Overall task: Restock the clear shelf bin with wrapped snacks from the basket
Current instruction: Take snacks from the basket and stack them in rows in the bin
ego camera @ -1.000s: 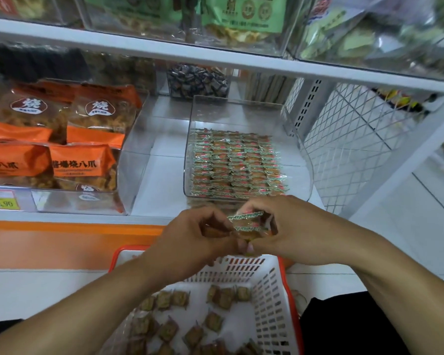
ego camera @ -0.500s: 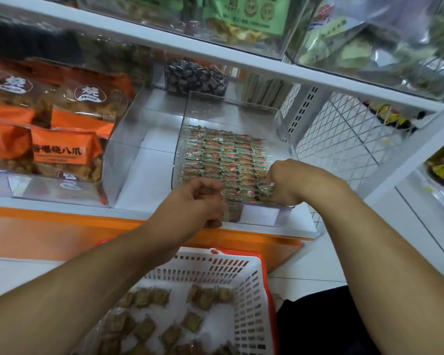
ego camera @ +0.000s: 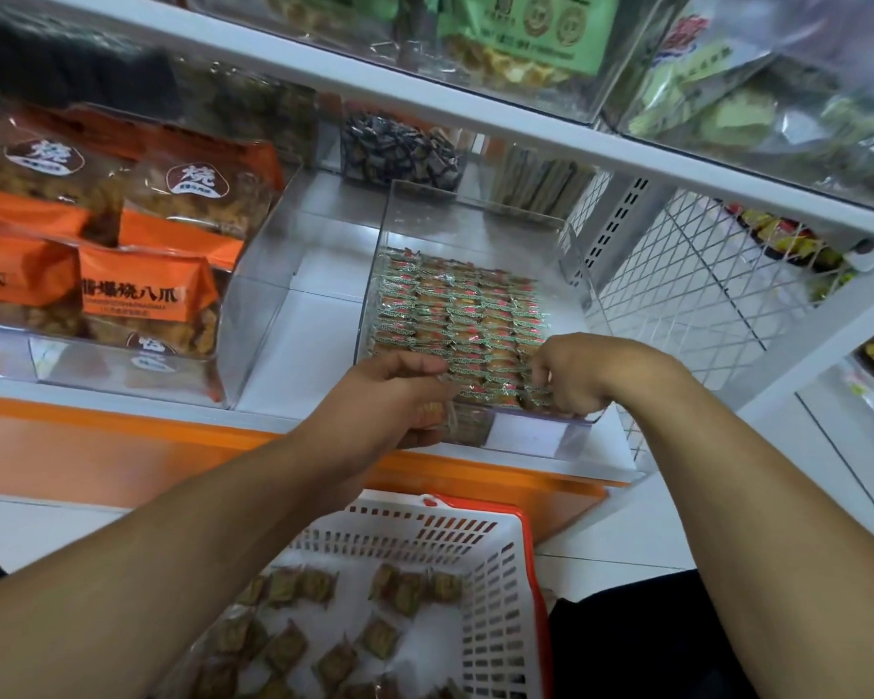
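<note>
Head view: the clear shelf bin (ego camera: 475,214) sits on the white shelf (ego camera: 293,355), its front half packed with tidy rows of wrapped snacks (ego camera: 455,305) in green-and-red wrappers. The left hand (ego camera: 389,401) is at the bin's front left corner, fingers curled round a few wrapped pieces against the front wall, while the right hand (ego camera: 581,370) reaches over the front edge, fingers bent down and pinching snacks in the nearest row. Below, the white basket (ego camera: 490,597) with a red rim holds loose brownish wrapped snacks (ego camera: 334,643) scattered on its floor; orange snack bags (ego camera: 137,290) fill the neighbouring bin at left.
</note>
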